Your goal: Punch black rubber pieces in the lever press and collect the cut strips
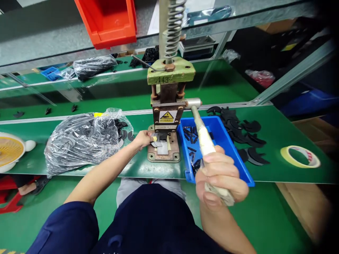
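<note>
My right hand (225, 173) is wrapped around the tape-covered lever handle (205, 137) of a green hand press (171, 74). The lever points down toward me from the press's right side. My left hand (143, 139) pinches a dark curved plastic piece (156, 144) at the press base (152, 157), under the press head with its yellow warning label. Something yellow covers one of its fingertips. Part of the curved piece is hidden by the fingers and the tooling. A light metal plate (162, 149) lies at the front of the base.
A clear bag (79, 141) of curved pieces lies left. To the right are a blue bin (233, 151) with small black parts, loose curved pieces (235, 127) and a tape roll (287, 155). A red bin (113, 31) sits on the overhead shelf; a fan (12, 151) stands far left.
</note>
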{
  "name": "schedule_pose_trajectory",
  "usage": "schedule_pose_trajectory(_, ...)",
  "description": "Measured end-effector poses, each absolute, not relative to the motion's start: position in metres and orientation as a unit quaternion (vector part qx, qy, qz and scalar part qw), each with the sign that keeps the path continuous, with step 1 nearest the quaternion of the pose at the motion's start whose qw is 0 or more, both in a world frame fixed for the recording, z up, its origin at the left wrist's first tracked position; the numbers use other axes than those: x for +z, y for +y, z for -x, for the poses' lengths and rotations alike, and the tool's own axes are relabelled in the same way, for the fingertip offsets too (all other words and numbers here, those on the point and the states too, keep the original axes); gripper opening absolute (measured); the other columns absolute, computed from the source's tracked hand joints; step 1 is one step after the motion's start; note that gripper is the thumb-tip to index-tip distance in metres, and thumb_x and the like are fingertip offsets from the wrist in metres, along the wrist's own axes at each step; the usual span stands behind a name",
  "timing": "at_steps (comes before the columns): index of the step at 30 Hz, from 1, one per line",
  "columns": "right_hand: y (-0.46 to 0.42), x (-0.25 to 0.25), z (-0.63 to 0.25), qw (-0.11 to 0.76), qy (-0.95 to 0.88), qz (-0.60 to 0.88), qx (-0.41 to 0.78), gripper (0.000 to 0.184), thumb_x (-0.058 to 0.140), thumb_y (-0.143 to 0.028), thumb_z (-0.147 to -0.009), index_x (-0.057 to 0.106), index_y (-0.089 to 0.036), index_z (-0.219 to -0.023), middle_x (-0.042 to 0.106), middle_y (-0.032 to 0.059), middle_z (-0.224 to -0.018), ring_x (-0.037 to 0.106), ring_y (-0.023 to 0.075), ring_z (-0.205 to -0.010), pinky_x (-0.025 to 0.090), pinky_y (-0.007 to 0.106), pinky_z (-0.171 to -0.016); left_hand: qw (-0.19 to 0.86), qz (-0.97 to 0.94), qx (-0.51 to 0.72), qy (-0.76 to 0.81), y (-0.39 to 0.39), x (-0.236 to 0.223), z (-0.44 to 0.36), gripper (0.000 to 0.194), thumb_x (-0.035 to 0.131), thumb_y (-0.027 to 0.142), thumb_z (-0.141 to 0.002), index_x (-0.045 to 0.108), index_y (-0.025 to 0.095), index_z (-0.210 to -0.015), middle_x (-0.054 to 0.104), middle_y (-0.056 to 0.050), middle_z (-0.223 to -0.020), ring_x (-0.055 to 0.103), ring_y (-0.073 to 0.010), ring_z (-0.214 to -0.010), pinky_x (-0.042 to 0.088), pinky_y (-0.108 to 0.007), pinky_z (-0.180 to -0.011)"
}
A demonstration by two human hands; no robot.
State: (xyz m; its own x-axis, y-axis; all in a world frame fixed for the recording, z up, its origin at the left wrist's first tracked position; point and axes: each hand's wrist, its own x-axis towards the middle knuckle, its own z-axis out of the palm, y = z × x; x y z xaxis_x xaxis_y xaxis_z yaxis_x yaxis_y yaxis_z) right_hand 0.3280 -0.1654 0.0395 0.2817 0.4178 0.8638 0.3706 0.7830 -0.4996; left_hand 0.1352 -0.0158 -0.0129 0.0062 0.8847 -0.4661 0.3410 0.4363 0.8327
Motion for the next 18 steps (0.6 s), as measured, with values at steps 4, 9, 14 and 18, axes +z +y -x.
schedule_pose_trajectory(4, -0.137, 0.087, -0.323, 0.786, -0.573, 0.228, -0.046, 0.027, 0.064, -0.042, -0.08, 0.061, -0.03, -0.104, 0.057, -0.0005, -0.08, 0.057, 0.0194, -0.074, 0.052, 0.046, -0.08, 0.61, -0.393, 0.299, 0.62, -0.019, -0.012, -0.14, 0.025, 0.071, -0.002, -0.069, 0.052, 0.014, -0.071, 0.058, 0.005, -0.056, 0.058, -0.009, -0.049, 0.051, -0.021, -0.052)
schedule_pose_trajectory(9, -0.113, 0.133, -0.329, 0.788, -0.58, 0.205, -0.031, 0.051, 0.074, -0.035, -0.075, 0.064, -0.029, -0.125, 0.062, 0.0015, -0.11, 0.063, 0.0183, -0.096, 0.055, 0.038, -0.091, 0.621, -0.372, 0.352, 0.594, -0.028, -0.015, -0.126, 0.03, 0.077, 0.002, -0.067, 0.051, 0.014, -0.073, 0.058, 0.005, -0.056, 0.055, -0.0077, -0.045, 0.048, -0.019, -0.05)
schedule_pose_trajectory(14, -0.122, 0.121, -0.314, 0.786, -0.547, 0.286, 0.04, 0.057, 0.069, -0.031, -0.082, 0.054, -0.033, -0.136, 0.056, 0.0036, -0.139, 0.044, 0.0276, -0.142, 0.035, 0.054, -0.121, 0.642, -0.388, 0.378, 0.543, -0.045, -0.014, -0.102, 0.031, 0.081, 0.006, -0.062, 0.055, 0.013, -0.077, 0.061, 0.004, -0.059, 0.056, -0.0077, -0.05, 0.046, -0.018, -0.052)
schedule_pose_trajectory(18, -0.141, 0.057, -0.297, 0.759, -0.476, 0.437, 0.079, 0.04, 0.067, -0.031, -0.084, 0.062, -0.029, -0.124, 0.066, 0.0073, -0.123, 0.063, 0.0256, -0.118, 0.055, 0.048, -0.1, 0.622, -0.469, 0.396, 0.486, -0.061, -0.006, -0.082, 0.027, 0.079, 0.01, -0.064, 0.062, 0.012, -0.084, 0.067, 0.0, -0.074, 0.063, -0.0109, -0.065, 0.053, -0.023, -0.065)
